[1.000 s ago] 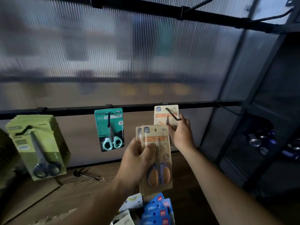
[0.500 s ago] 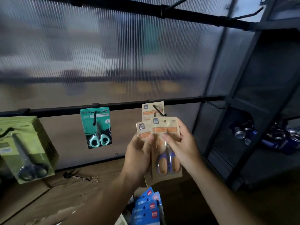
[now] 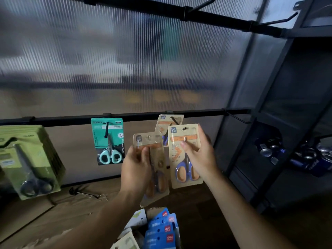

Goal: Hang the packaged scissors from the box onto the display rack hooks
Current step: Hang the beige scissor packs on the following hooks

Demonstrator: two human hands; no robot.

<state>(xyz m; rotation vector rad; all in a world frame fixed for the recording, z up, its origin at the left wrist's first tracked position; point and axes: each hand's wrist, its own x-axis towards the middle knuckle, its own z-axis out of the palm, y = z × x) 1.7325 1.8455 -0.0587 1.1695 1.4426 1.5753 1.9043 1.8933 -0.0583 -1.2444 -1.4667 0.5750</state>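
Below the rail (image 3: 71, 120), I see my left hand (image 3: 136, 169), fingers (image 3: 145, 152) curled round one tan scissors pack (image 3: 159, 168). Further right below that rail, my right hand (image 3: 199, 157) pinches a second pack (image 3: 177, 164), overlapping a third pack (image 3: 162, 123) hung there.

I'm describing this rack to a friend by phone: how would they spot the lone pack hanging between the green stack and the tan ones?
Find the black rail crossing the ribbed panel. Right of the stack of green packs and left of the tan pack on the next hook hangs a single pack. It is the only teal card, holding small scissors with mint handles.
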